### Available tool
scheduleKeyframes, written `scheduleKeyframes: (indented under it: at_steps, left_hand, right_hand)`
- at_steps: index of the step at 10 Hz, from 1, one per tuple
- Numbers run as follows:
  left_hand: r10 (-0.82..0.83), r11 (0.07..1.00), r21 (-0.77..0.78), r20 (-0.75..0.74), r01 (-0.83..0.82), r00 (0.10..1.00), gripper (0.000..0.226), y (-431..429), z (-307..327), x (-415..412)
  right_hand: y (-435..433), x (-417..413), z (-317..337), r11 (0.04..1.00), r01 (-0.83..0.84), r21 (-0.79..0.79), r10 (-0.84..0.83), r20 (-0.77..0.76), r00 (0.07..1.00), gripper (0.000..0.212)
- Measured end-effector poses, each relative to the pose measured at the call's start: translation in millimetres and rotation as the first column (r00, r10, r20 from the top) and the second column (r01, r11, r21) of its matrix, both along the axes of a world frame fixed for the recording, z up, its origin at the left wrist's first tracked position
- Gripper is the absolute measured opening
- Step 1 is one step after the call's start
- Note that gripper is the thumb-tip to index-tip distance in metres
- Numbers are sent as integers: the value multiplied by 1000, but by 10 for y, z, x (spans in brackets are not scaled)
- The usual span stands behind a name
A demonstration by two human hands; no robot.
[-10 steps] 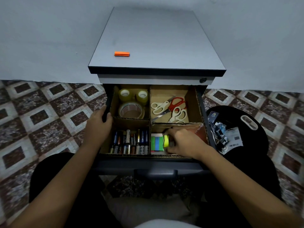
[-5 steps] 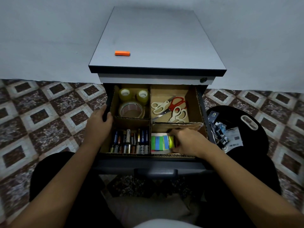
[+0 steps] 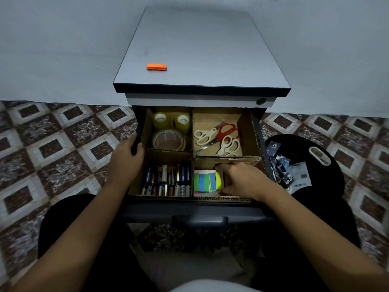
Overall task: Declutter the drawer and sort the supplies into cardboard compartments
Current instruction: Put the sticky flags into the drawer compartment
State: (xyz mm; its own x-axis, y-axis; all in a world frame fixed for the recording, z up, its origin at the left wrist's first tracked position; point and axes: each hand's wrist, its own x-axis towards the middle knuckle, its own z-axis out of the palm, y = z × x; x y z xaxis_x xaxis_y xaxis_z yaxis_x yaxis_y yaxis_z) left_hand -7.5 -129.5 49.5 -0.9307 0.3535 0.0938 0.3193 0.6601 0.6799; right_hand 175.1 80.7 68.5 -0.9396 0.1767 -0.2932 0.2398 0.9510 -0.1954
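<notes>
With left hand gripping the drawer side and right hand pinching sticky notes in the front-right cardboard compartment, seating the stack; next, likely releasing and squaring the row.

No word, brand or number can be read with any certainty. Print shows on the batteries in the compartment at 7 o'clock in the drawer, but it is too small and blurred to make out. At 3 o'clock from the drawer, on the black stool, a dark blue card carries a pale bell-like emblem over a line of tiny illegible lettering. Just beside it, a white label bears barcode-like dark marks that cannot be deciphered. The coloured sticky notes at 5 o'clock in the drawer show only plain colour.
</notes>
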Motion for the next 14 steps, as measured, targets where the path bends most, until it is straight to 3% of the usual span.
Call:
scheduleKeyframes:
  at_steps: [14]
  left_hand:
    - [4,1000,1,6,-4,1000,44,-5,13,13]
  right_hand:
    - [-20,-29,-104,1000,-22,1,22,10,1000,58]
